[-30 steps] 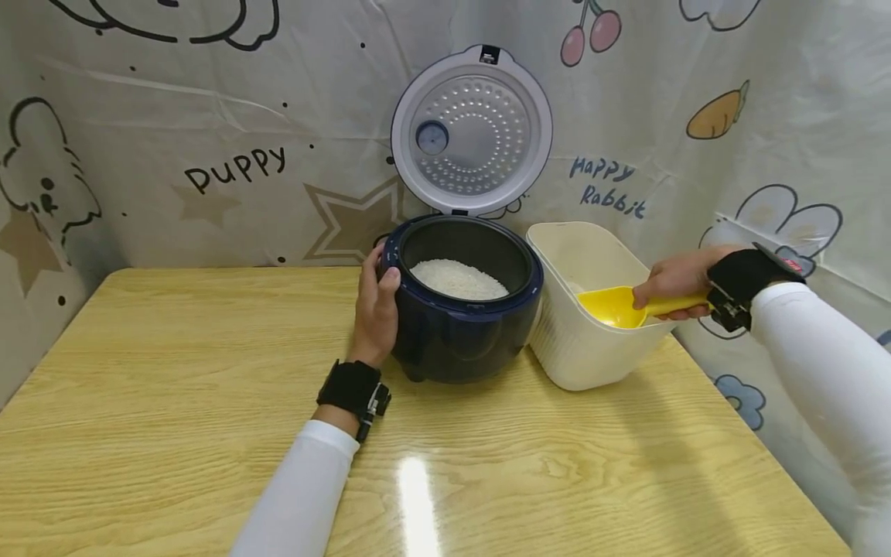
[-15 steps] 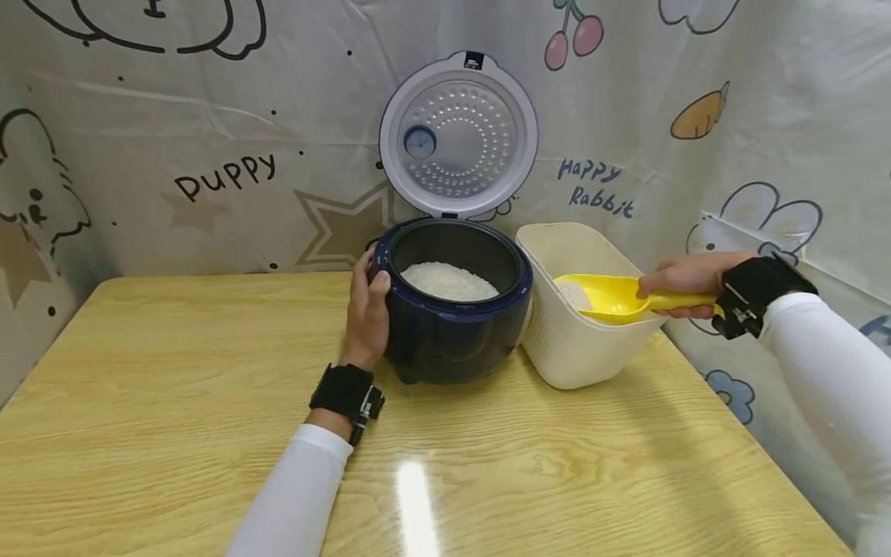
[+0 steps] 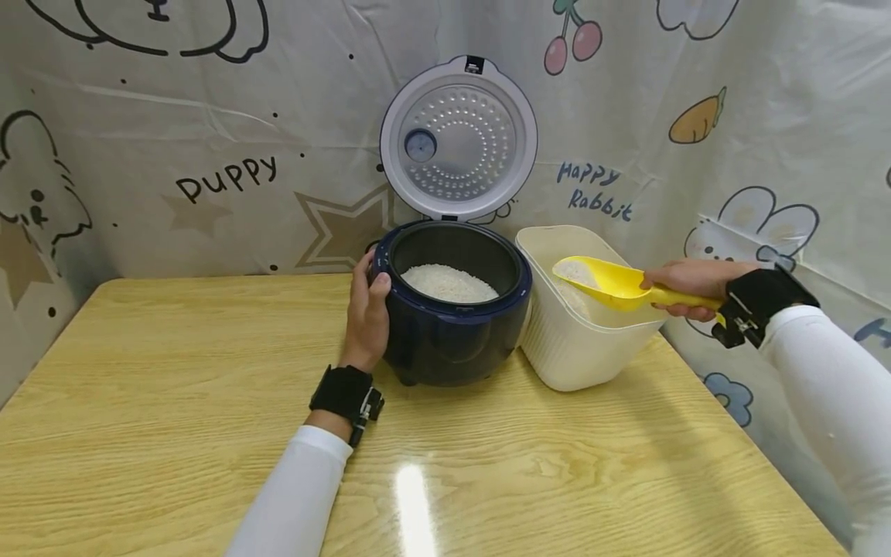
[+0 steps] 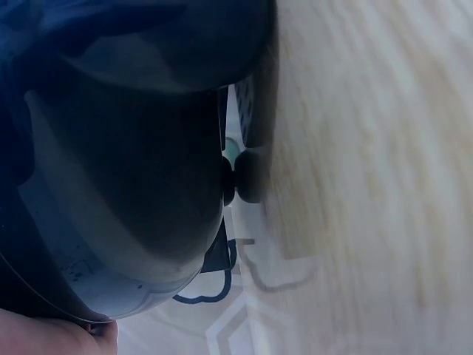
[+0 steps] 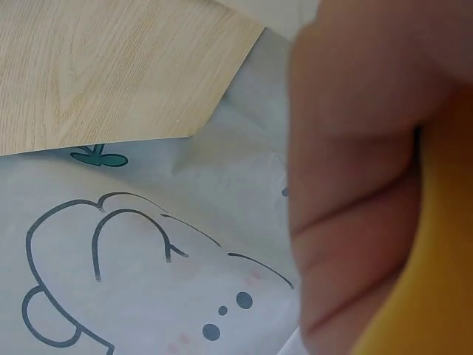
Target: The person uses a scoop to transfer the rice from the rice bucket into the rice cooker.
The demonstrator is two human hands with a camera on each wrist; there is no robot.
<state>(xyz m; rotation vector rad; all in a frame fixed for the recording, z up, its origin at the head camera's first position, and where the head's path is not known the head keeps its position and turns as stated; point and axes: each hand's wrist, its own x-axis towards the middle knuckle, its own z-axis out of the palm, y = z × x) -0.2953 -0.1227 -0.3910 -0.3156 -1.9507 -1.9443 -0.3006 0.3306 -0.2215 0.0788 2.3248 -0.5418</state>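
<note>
My right hand (image 3: 685, 286) grips the handle of a yellow scoop (image 3: 619, 285) with white rice (image 3: 579, 272) in its bowl. The scoop is over the cream rice bin (image 3: 578, 363), its tip raised slightly above the opening. My left hand (image 3: 366, 319) rests against the left side of a dark blue rice cooker (image 3: 455, 348), thumb near the rim. Inside the cooker's dark pot lies a mound of rice (image 3: 448, 284). In the right wrist view, curled fingers (image 5: 355, 192) wrap the scoop's yellow handle (image 5: 425, 296). The left wrist view shows the cooker's dark wall (image 4: 140, 170) close up.
The cooker's lid (image 3: 459, 139) stands raised at the back, near a printed cloth (image 3: 313, 108). Bin and cooker sit side by side on a wooden table (image 3: 195, 402). The table's right edge runs just beyond the bin.
The scoop has come up within the bin, and rice now shows in its bowl. My left hand stays on the cooker. The head view has shifted slightly.
</note>
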